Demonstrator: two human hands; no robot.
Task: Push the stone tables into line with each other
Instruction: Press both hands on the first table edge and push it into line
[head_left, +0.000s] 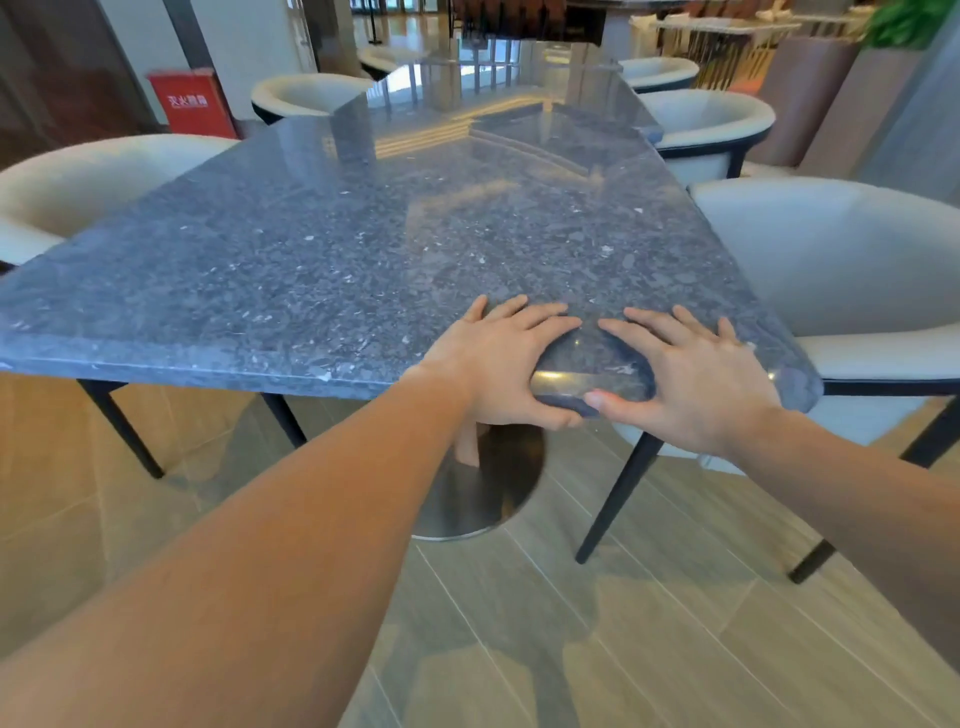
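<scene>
A grey speckled stone table (363, 249) fills the middle of the view, standing on a round metal pedestal base (483, 493). My left hand (498, 358) and my right hand (696, 374) both grip its near edge close to the right corner, fingers flat on top and thumbs under the rim. A second stone table (493, 98) of the same kind stands beyond it; its left corner sits further right than the near table's, so the tops look skewed to each other.
Cream tub chairs with black legs flank the tables: one at left (78, 187), one at right (852, 270), others further back (711, 124). A red cabinet (192, 104) stands by the left wall. The wood-look tile floor (597, 623) lies underfoot.
</scene>
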